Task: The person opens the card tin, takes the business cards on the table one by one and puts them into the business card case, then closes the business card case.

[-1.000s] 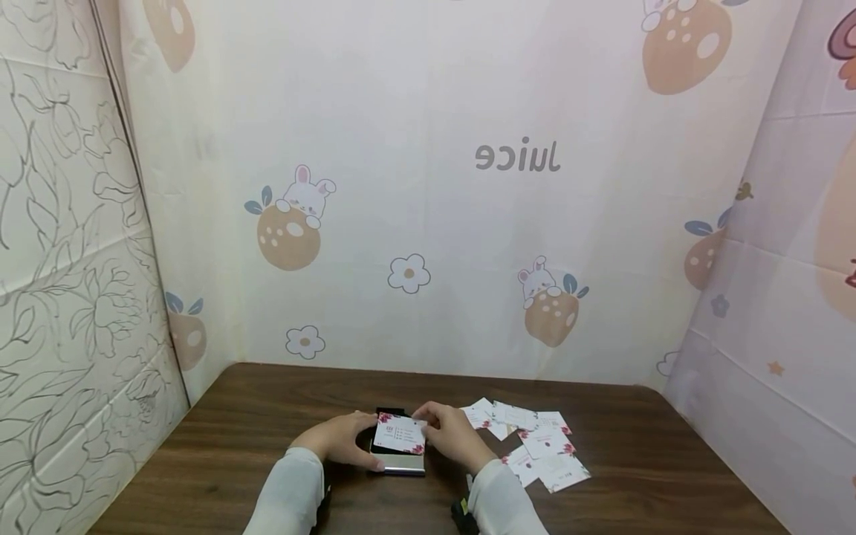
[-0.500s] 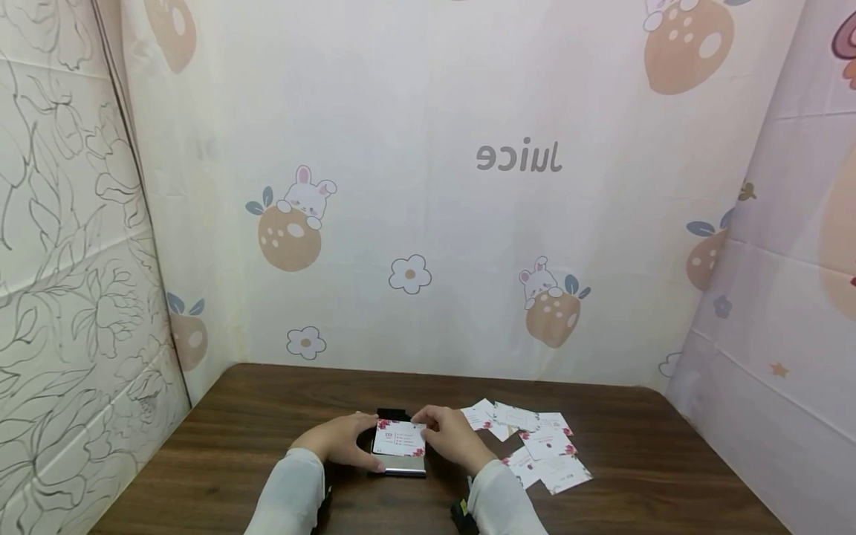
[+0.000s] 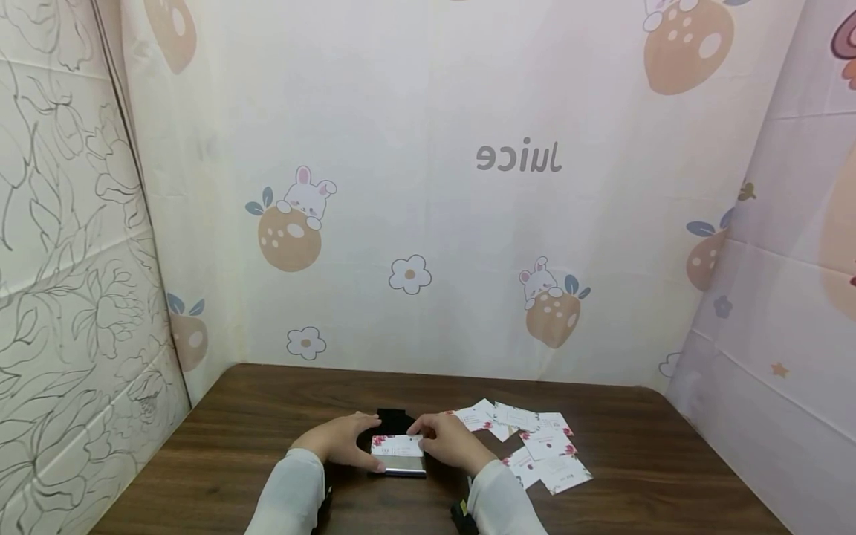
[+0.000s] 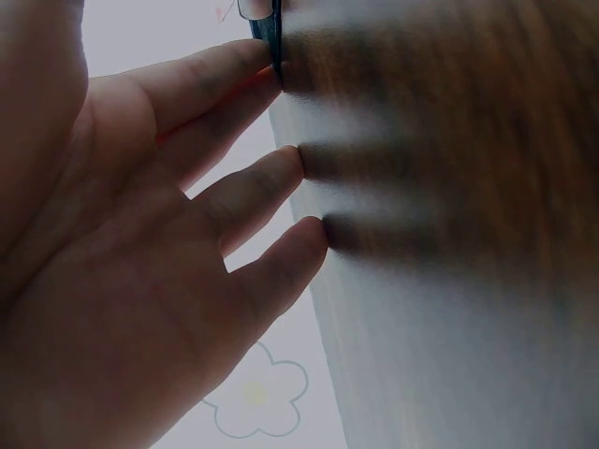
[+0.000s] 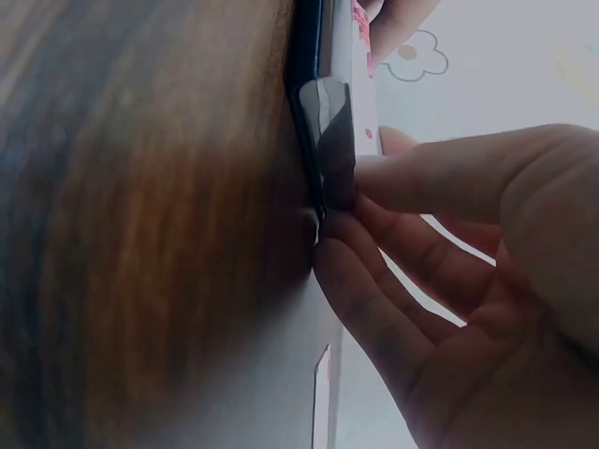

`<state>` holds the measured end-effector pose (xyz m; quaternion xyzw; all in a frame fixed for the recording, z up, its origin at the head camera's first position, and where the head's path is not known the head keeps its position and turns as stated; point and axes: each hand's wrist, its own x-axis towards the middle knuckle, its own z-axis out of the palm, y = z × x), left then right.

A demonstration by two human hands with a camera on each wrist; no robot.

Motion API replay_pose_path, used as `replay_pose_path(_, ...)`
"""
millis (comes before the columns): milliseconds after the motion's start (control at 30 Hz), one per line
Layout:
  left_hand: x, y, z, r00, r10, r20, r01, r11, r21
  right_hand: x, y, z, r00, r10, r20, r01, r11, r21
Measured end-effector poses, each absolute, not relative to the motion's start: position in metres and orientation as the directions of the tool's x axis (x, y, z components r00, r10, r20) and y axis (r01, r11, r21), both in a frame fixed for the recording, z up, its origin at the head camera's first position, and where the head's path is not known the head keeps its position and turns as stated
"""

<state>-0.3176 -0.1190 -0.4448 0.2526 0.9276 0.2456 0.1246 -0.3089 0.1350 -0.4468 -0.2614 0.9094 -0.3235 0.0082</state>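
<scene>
A slim business card case (image 3: 400,464) lies on the table between my hands, its black lid (image 3: 394,420) folded back and its silver front lip towards me. A white business card (image 3: 397,446) with pink flowers sits in the case, its near part hidden under the lip. My left hand (image 3: 342,441) holds the left side of the case, thumb at the near corner; in the left wrist view its other fingertips (image 4: 292,161) rest on the table. My right hand (image 3: 456,443) pinches at the card's right edge, with fingertips (image 5: 339,257) right against the case's side.
Several more floral business cards (image 3: 547,444) lie overlapping on the brown wooden table (image 3: 642,461) to the right of my right hand. A patterned cloth backdrop (image 3: 428,223) stands behind the table, with further cloth at both sides.
The card has slid towards me under the silver lip, baring more of the black lid behind it. My right hand has shifted slightly nearer with it; my left hand stays put.
</scene>
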Motion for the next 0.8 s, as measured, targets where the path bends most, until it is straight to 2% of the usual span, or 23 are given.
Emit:
replay_pose_path(500, -0.3156, -0.1196, -0.4436, -0.838, 0.537, -0.095, 0.421, 0.748, 0.513, -0.3081, 0.1329, -0.4442, -0.821, -0.557, 0.127, -0.534, 0.670, -0.516)
replay_pose_path(800, -0.3150, -0.1192, -0.4426, -0.838, 0.537, -0.095, 0.421, 0.748, 0.513, -0.3061, 0.1330, -0.4440, -0.826, -0.553, 0.104, -0.521, 0.681, -0.514)
